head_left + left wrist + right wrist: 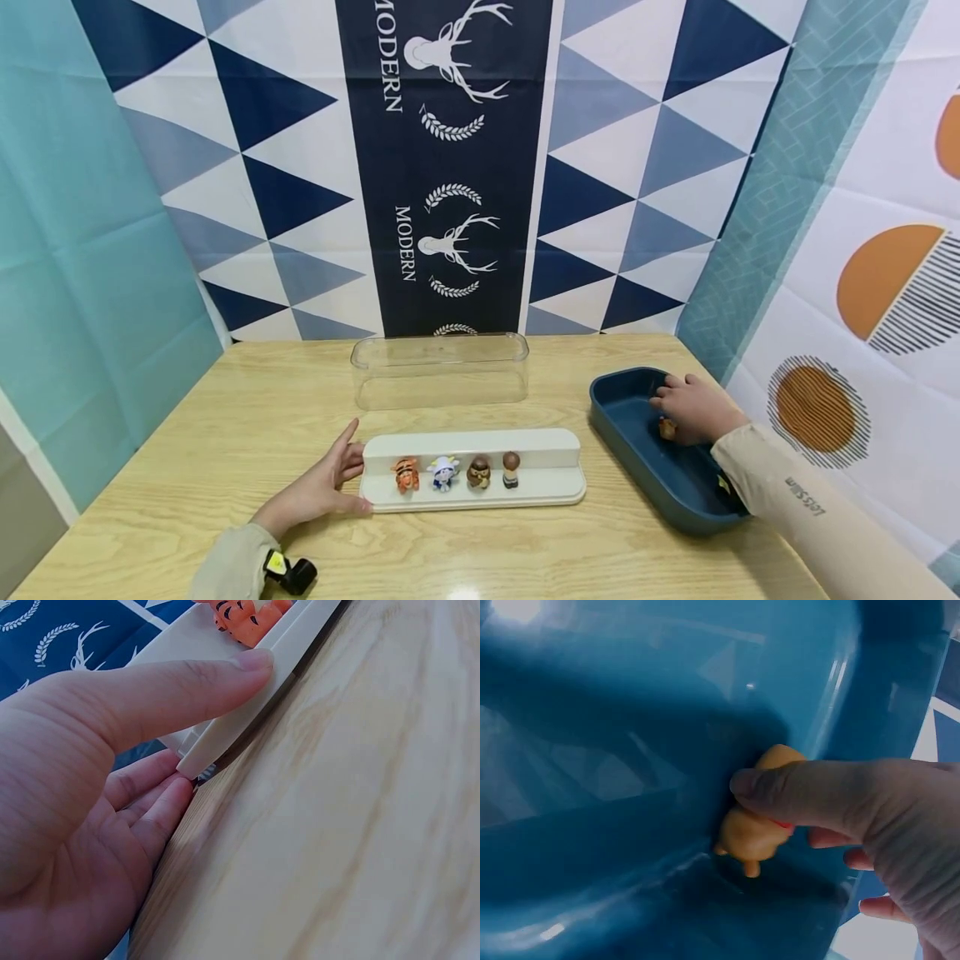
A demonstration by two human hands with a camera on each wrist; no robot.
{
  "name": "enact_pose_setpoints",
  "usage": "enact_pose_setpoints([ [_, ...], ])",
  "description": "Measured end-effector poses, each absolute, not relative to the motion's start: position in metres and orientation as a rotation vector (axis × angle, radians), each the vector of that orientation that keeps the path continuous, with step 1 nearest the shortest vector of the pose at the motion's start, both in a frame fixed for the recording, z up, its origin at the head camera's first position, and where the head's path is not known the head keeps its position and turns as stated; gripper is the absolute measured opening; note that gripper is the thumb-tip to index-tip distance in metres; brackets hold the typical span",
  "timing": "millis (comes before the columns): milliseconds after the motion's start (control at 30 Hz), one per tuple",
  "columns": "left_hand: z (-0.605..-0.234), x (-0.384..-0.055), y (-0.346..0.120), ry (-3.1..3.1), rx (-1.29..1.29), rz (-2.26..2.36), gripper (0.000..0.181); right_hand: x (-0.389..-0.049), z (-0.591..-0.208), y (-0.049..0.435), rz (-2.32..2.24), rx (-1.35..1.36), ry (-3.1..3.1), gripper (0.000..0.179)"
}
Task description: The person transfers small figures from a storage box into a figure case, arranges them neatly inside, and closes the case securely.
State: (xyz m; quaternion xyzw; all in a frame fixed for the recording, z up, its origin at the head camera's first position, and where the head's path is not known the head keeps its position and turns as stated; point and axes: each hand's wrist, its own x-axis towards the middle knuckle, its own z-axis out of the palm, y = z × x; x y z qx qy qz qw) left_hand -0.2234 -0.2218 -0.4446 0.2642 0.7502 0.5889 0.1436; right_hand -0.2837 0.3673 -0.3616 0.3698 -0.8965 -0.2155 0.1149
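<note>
My left hand [322, 483] grips the left end of a long white display base [543, 490], thumb on its front edge and fingers around the corner. On that base stand an orange tiger figurine [406, 475], a white-and-blue horned one [443, 472], a brown owl [478, 472] and a brown-topped one [511, 469]. Inside the blue bin [675, 479] at the right, my right hand [693, 408] pinches a small yellow figurine [751, 838] with a bit of red on it. The right wrist view shows the thumb across its middle; the fingers behind are partly hidden.
A clear plastic cover [442, 390] stands behind the white base. In the bin's near end, a small yellow-green item [723, 483] shows beside the right sleeve. A black wrist camera [291, 572] sits on the left forearm. Patterned cloth walls [300, 208] enclose the wooden table [420, 558].
</note>
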Motion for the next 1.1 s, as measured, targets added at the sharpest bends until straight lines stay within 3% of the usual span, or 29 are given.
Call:
enact_pose_setpoints([
  [533, -0.446, -0.224, -0.222, 2.149, 0.817, 1.711, 0.131, -0.286, -0.369, 0.366, -0.543, 1.093, -2.694, 0.026],
  [1100, -0.443, -0.224, -0.222, 2.169, 0.760, 1.686, 0.131, -0.285, -0.326, 0.334, 0.248, 0.882, -2.776, 0.031],
])
